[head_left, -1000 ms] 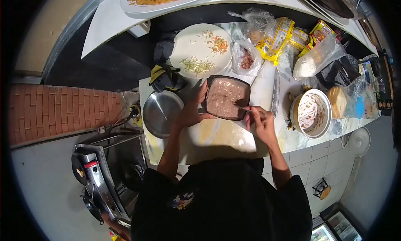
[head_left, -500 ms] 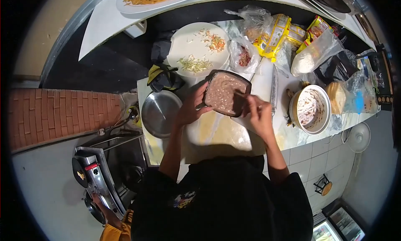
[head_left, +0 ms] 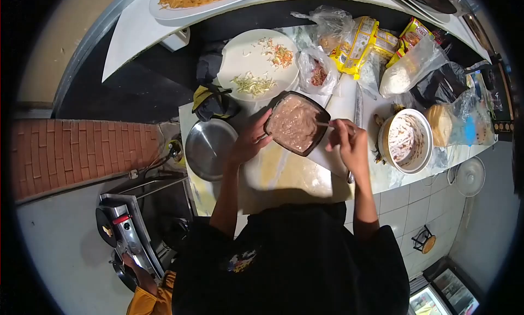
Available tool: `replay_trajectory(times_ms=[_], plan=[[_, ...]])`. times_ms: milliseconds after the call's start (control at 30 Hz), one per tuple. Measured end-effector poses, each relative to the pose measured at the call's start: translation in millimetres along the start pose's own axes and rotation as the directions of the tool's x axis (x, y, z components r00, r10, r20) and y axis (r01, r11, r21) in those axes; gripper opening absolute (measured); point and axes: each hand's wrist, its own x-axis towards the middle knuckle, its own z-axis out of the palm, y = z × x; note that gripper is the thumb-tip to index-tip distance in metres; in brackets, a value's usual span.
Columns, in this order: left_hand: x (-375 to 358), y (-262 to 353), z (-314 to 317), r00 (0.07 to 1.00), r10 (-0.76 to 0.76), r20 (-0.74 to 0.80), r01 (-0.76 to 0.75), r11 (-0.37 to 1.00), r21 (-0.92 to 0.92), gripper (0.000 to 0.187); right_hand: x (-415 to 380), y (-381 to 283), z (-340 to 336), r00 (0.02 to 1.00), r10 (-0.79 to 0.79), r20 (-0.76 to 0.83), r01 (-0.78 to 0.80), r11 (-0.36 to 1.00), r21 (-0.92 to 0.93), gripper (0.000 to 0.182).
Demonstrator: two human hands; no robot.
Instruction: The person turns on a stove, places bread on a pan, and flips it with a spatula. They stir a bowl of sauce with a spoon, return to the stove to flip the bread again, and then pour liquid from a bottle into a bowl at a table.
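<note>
Got the left hand [head_left: 252,142] wrapped on the near-left side of a bowl [head_left: 319,142], thumb and fingers a bit spread against it. Got the right hand [head_left: 347,143] pinching the thin handle of a utensil [head_left: 323,124] over the right rim, tip sunk out of sight in the mix [head_left: 293,121]. Can't tell if resting on the counter [head_left: 275,167] or lifted.

Love the textures here: dark, squarish bowl with rounded corners, filled with thick, lumpy, wet-looking pinky-brown mix, all swirly ridges.

Left of the left hand, see a round, shiny metal dish [head_left: 211,151], then beyond that a crumpled black-and-yellow bundle [head_left: 210,102]. Past both hands, check out the smooth off-white plate [head_left: 234,58] with orange shreds [head_left: 281,57] and pale green shreds [head_left: 254,84] in loose piles, plus a thin, crinkly bag [head_left: 309,69] of dark red bits [head_left: 319,76] just beside.

Right of the right hand, spot a deep round pot [head_left: 428,151], pale inside with brown smears. Farther out past that hand, see glossy yellow packets [head_left: 357,47] and a clear bag [head_left: 423,61] of white stuff [head_left: 397,83].
</note>
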Motion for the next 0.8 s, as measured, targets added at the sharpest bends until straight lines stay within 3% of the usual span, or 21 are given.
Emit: replay_trajectory(times_ms=[33, 100, 167, 233, 300, 367, 433, 533, 567, 733, 767, 800], plan=[[1.3, -3.3, -1.4, 0.999, -0.041, -0.005, 0.041, 0.999, -0.026, 0.073, 2.2, -2.5, 10.7, 0.998, -0.027, -0.059, 0.025, 0.999, -0.035, 0.031], [3.3, -3.9, -1.0, 0.997, -0.081, -0.005, 0.08, 0.996, -0.049, 0.071, -3.0, -7.3, 24.0, 0.993, -0.11, 0.033, 0.113, 0.988, -0.107, 0.03], [-0.4, 1.3, 1.1, 0.995, -0.074, -0.065, 0.067, 0.993, -0.1, 0.069, -8.7, -4.9, 15.5, 0.991, 0.001, 0.131, 0.005, 0.999, -0.043, 0.029], [0.4, -6.5, -1.8, 0.997, -0.052, -0.051, 0.046, 0.993, -0.112, 0.068, -5.4, -6.3, -6.6, 0.988, 0.001, 0.154, -0.004, 1.0, 0.017, 0.029], [-0.3, -7.1, 0.9, 0.999, -0.032, -0.034, 0.028, 0.991, -0.128, 0.067, -0.7, -6.0, -4.7, 0.994, 0.057, 0.094, -0.064, 0.995, 0.081, 0.029], [0.3, 6.1, 8.4, 0.994, -0.049, -0.099, 0.039, 0.994, -0.1, 0.065, 1.6, 0.4, 13.9, 0.992, -0.119, -0.027, 0.114, 0.983, -0.141, 0.027], [2.9, 6.6, 6.8, 0.993, -0.039, -0.108, 0.029, 0.995, -0.091, 0.063, -6.3, -10.1, 17.6, 0.986, -0.131, 0.102, 0.144, 0.98, -0.135, 0.026], [0.7, 7.6, 5.7, 0.989, -0.022, -0.144, 0.02, 1.0, -0.015, 0.06, -5.6, -9.1, -15.8, 0.969, 0.022, 0.248, -0.016, 1.0, -0.024, 0.027], [1.3, 8.2, 6.2, 0.987, -0.004, -0.158, 0.013, 0.998, 0.06, 0.057, -4.6, -13.7, -23.2, 0.973, 0.03, 0.229, -0.032, 0.999, 0.003, 0.028], [5.8, -14.7, 4.5, 0.977, -0.016, -0.214, 0.029, 0.998, 0.059, 0.051, -3.4, -6.0, -2.4, 0.999, -0.047, 0.013, 0.047, 0.999, 0.008, 0.029], [7.1, -17.3, 4.6, 0.975, 0.007, -0.223, 0.004, 0.999, 0.047, 0.05, -4.6, 8.2, 4.2, 0.997, -0.073, 0.029, 0.076, 0.991, -0.113, 0.029], [8.2, -16.8, 5.3, 0.975, 0.009, -0.224, 0.002, 0.999, 0.048, 0.05, -10.5, 2.0, 9.2, 0.998, -0.027, 0.064, 0.033, 0.995, -0.099, 0.029]])
